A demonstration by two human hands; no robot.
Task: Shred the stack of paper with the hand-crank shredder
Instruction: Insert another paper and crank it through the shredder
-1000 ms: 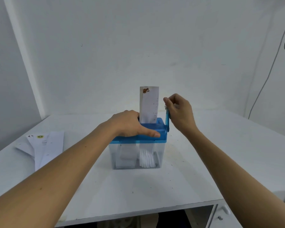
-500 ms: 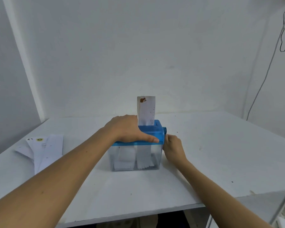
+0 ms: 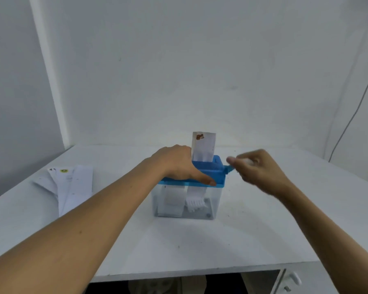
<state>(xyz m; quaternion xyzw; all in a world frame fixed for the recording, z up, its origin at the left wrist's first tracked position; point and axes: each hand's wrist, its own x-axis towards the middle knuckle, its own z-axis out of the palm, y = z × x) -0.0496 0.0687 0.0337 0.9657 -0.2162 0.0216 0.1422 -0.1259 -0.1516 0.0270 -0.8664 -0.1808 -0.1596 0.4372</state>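
left hand (image 3: pixel 178 164): palm down on the blue lid, fingers laid across it, thumb straight along the front edge
right hand (image 3: pixel 257 168): blurred, fingers curled round crank handle (image 3: pixel 229 168)
hand-crank shredder (image 3: pixel 213 172): mid tabletop (image 3: pixel 263 219)
paper strip (image 3: pixel 204 146): upright in the slot
shreds (image 3: pixel 194 201): hanging inside the clear bin
paper stack (image 3: pixel 72 185): far left, well apart

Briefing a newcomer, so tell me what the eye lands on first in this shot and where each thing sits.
The blue-topped shredder stands in the middle of the table, with a paper strip bearing a brown mark sticking up from its slot. The left hand presses on its lid while the blurred right hand grips the crank at its right side. At the table's left lie folded sheets.
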